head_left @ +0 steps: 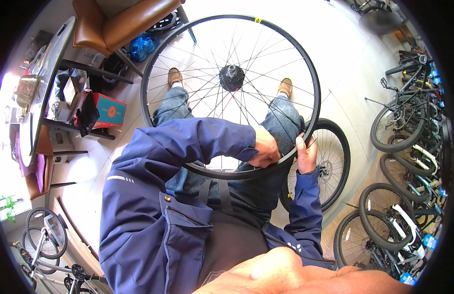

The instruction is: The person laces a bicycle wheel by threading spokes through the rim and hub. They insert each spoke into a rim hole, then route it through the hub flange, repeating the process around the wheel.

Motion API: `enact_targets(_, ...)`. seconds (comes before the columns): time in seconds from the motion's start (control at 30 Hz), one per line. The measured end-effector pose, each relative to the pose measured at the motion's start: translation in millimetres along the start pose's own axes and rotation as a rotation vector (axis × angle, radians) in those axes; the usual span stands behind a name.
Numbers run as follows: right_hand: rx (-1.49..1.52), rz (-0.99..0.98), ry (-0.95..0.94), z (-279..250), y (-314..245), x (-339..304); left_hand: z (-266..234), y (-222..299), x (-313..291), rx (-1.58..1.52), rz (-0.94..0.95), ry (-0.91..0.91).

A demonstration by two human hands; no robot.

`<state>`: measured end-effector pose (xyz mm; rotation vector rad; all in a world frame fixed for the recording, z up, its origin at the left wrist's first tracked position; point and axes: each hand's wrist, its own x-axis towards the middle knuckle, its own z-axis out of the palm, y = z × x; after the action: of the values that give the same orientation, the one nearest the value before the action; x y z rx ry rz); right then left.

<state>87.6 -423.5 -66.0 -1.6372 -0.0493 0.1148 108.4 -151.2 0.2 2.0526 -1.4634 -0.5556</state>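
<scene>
A bare black bicycle wheel rim (313,68) without a tyre lies before me above my legs, laced with thin dark spokes. Its black hub (232,77) sits in the middle, with one red spoke below it. My left hand (265,149) reaches across the wheel and is closed at the rim's near right part; whatever is between its fingertips is hidden. Close beside it, my right hand (306,153) grips the rim from outside, thumb on top and fingers underneath.
Another wheel with a tyre (345,166) stands by my right leg. Several bicycles (401,117) line the right side, and a white-framed one (40,250) stands lower left. At left are a table (58,54), a red and teal box (109,111) and a brown chair (124,27).
</scene>
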Motion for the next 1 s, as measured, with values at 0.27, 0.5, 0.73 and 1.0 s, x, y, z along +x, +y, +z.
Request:
enact_targets(0.27, 0.000, 0.008, 0.019, -0.8, 4.0, 0.0, -2.8, 4.4, -4.7, -0.058, -0.049, 0.009)
enact_targets(0.5, -0.002, 0.001, -0.003, -1.0, 1.4, -0.1, -4.5, -2.3, -0.2, -0.012, 0.023, -0.022)
enact_targets(0.73, -0.001, 0.001, 0.016, 3.7, -0.1, -1.4, -6.6, 0.1, -4.0, -0.070, -0.028, 0.012)
enact_targets(1.0, 0.004, 0.000, 0.011, 1.0, 3.6, -0.8, -1.9, -7.6, -0.9, -0.036, 0.053, -0.037)
